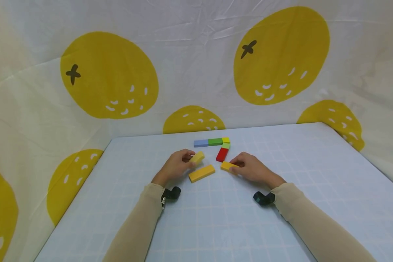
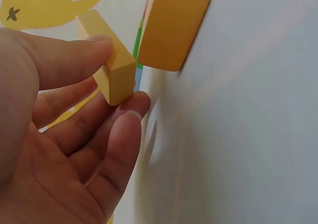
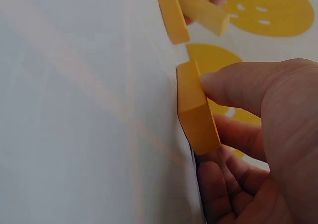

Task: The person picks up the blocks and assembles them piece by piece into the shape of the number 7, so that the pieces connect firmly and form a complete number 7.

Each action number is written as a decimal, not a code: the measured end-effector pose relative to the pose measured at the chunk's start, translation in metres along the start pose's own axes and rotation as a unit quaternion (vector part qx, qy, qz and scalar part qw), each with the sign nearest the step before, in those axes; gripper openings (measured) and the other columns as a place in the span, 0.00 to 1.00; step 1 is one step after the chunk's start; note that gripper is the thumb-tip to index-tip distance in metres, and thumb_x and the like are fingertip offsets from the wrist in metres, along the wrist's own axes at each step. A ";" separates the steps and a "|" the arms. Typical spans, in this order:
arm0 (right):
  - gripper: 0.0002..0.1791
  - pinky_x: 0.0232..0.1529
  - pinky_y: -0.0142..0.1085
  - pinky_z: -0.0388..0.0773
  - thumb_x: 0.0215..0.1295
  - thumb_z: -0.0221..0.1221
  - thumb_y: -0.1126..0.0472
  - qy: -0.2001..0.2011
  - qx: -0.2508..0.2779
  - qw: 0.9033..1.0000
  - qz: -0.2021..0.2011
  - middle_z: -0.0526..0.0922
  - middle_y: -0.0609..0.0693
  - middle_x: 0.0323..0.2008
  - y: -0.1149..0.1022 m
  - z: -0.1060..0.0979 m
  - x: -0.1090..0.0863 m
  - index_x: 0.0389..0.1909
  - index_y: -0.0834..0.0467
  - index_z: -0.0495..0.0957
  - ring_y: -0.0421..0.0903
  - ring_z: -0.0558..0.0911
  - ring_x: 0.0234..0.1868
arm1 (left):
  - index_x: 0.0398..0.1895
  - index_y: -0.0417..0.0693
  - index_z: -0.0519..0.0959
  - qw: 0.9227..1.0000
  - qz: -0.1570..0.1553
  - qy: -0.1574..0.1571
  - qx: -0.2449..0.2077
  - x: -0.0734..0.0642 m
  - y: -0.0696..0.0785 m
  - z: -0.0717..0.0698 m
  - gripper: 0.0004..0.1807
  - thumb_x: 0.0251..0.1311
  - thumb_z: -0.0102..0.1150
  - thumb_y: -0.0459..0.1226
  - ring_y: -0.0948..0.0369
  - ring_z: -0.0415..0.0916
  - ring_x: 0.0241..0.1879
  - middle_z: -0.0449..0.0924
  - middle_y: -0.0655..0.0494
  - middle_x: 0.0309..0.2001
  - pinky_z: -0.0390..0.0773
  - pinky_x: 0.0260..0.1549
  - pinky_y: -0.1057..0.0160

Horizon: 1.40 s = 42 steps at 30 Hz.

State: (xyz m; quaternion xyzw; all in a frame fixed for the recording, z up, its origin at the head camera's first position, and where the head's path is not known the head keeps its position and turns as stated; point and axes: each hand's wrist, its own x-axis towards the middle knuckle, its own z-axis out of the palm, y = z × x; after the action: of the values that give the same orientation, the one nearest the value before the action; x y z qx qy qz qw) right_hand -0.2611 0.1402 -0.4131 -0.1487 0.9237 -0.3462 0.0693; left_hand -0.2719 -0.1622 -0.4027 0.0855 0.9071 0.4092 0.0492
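Observation:
My left hand (image 1: 177, 165) pinches a pale yellow block (image 1: 197, 157) between thumb and fingers, raised over the table. In the left wrist view the pale yellow block (image 2: 112, 60) is tilted, with the thumb lying along one face. Just in front of that hand, a longer orange-yellow block (image 1: 202, 173) lies flat on the table. My right hand (image 1: 250, 168) holds an orange block (image 1: 227, 166) by its right end, low at the table surface. The right wrist view shows this orange block (image 3: 198, 107) between thumb and fingers.
Behind the hands, a bent row on the table (image 1: 190, 218) runs from a blue block (image 1: 201, 143) through a green block (image 1: 215, 142), a small yellow block (image 1: 226, 140) and a light green block (image 1: 226, 145) to a red block (image 1: 222, 154). A fruit-printed cloth (image 1: 196, 72) hangs behind.

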 end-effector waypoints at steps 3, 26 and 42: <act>0.17 0.49 0.41 0.76 0.67 0.64 0.51 0.000 0.002 1.000 -0.001 0.77 0.48 0.47 0.001 0.000 0.000 0.53 0.54 0.82 0.48 0.74 0.47 | 0.63 0.49 0.76 1.000 0.013 0.002 0.001 0.000 0.000 -0.001 0.23 0.65 0.66 0.39 0.57 0.77 0.50 0.81 0.54 0.52 0.78 0.53 0.56; 0.17 0.49 0.42 0.76 0.67 0.64 0.51 0.002 -0.001 1.000 -0.001 0.77 0.48 0.46 -0.004 -0.001 -0.003 0.52 0.54 0.83 0.48 0.74 0.46 | 0.71 0.53 0.72 1.000 0.002 -0.011 -0.020 -0.003 0.006 -0.001 0.28 0.68 0.62 0.40 0.57 0.78 0.50 0.78 0.55 0.58 0.81 0.45 0.59; 0.17 0.52 0.44 0.76 0.67 0.63 0.51 -0.002 0.002 1.000 0.003 0.77 0.48 0.47 -0.002 -0.001 -0.002 0.52 0.54 0.82 0.48 0.75 0.47 | 0.61 0.52 0.78 1.000 -0.009 0.006 -0.023 -0.003 0.018 0.001 0.24 0.63 0.69 0.45 0.58 0.76 0.49 0.80 0.60 0.51 0.80 0.47 0.59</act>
State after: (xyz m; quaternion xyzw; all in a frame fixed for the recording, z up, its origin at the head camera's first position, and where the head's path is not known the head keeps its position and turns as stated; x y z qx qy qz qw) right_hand -0.2588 0.1400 -0.4108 -0.1465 0.9234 -0.3475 0.0720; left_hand -0.2667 -0.1509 -0.3899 0.0734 0.8985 0.4300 0.0490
